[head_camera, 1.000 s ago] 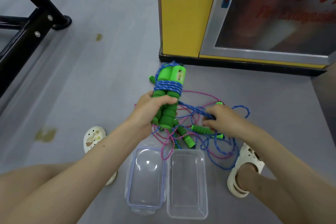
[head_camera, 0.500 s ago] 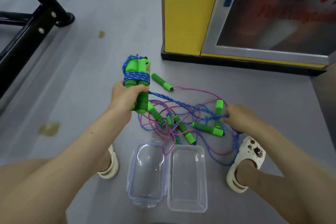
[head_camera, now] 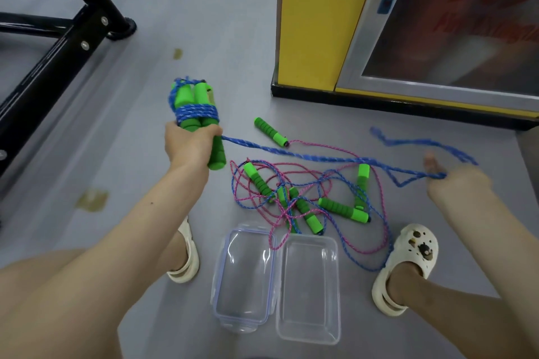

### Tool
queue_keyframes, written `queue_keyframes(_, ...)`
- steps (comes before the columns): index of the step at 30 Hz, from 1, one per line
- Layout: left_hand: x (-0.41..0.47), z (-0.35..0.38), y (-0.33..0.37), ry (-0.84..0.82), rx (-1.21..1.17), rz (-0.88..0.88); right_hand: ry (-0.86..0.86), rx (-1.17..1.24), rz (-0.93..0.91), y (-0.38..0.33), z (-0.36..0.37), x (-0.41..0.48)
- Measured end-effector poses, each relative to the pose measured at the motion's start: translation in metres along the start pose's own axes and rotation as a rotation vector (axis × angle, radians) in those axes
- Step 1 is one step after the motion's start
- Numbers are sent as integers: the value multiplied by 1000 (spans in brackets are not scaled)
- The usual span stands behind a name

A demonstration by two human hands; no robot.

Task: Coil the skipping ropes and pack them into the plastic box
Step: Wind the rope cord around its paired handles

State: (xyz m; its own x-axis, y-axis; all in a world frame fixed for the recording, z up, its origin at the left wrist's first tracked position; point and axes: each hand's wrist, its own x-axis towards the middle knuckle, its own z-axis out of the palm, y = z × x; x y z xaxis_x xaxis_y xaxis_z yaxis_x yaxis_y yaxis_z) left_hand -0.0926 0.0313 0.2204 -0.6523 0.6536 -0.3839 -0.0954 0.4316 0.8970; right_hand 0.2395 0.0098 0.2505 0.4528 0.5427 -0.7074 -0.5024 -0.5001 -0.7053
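My left hand (head_camera: 189, 141) grips a pair of green foam handles (head_camera: 198, 114) bound with turns of blue rope. From that bundle a blue rope (head_camera: 320, 158) runs taut to the right, where my right hand (head_camera: 450, 181) holds it, its loose end blurred beyond the hand. On the floor between my hands lies a tangle of pink and blue ropes (head_camera: 306, 207) with several green handles. One more green handle (head_camera: 269, 131) lies apart, on a pink rope. The clear plastic box (head_camera: 309, 288) stands open near my feet, with its clear lid (head_camera: 243, 277) at its left.
A yellow cabinet (head_camera: 318, 17) with a grey-framed glass door stands at the back right. A black metal gym frame (head_camera: 61, 46) crosses the upper left. My feet in white clogs (head_camera: 408, 265) flank the box. Grey floor with a few stains stretches to the left.
My left hand carried the wrapped handles to the left. My right hand pulled the blue rope out to the far right, free of the tangle, so it is stretched between both hands.
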Motion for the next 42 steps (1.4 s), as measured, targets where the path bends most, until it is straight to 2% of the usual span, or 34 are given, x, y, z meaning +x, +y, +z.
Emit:
queue_keyframes(3, 7, -7, 4, 26, -46, 0, 30, 339, -55, -7, 2, 24)
queue_keyframes(4, 6, -7, 2, 4, -17, 7, 81, 414, 12, -7, 3, 31)
queue_keyframes(6, -1, -2, -4, -52, 57, 23, 70, 286, 100, -5, 11, 36)
queue_keyframes(7, -5, 0, -7, -88, 78, 25, 5, 215, 113, 2, 15, 42)
queue_keyframes(12, -22, 12, -9, -265, 79, -11, -78, -167, 182, 12, 25, 38)
queue_keyframes(15, -33, 19, -7, -371, 89, -9, -59, -309, 55, 14, 30, 33)
queue_keyframes(19, -51, 28, -8, -582, 116, 12, 2, -329, -47, 21, 35, 25)
queue_keyframes(21, -63, 31, -11, -688, 115, 10, -128, -335, -71, 30, 41, 24)
queue_keyframes(25, -84, 39, -20, -840, 70, -65, -545, -357, -117, 54, 59, 5)
queue_keyframes(28, -90, 42, -22, -867, 31, -92, -757, -427, -15, 66, 66, -13)
queue_keyframes(30, -90, 44, -19, -851, -12, -122, -797, -532, 84, 65, 66, -16)
queue_keyframes(32, -89, 45, -15, -843, -5, -125, -786, -628, 102, 60, 66, -15)
queue_keyframes(34, -88, 45, -12, -848, 14, -127, -771, -698, 68, 56, 65, -12)
queue_keyframes(37, -88, 43, -9, -883, 25, -151, -798, -656, 23, 48, 64, -9)
queue_keyframes(42, -87, 41, -1, -944, 12, -149, -943, -759, -74, 32, 58, -11)
